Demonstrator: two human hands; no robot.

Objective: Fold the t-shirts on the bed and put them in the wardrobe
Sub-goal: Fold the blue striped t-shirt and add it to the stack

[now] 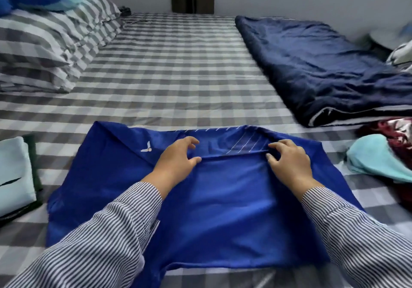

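Head view: blue t-shirt (pixel 223 189) lies flat on the bed (pixel 169 82) at 6 o'clock. Left hand (pixel 178 161) and right hand (pixel 289 161) each curl loosely at the folded hem edge (pinch not clear). Keep the edge taut and level, square it, then fold the sides.

Home bedroom, checked-sheet bed (pixel 178 69), striped pillows (pixel 44 49) at ten o'clock, navy quilt (pixel 323 64) at two o'clock, clothes lying about
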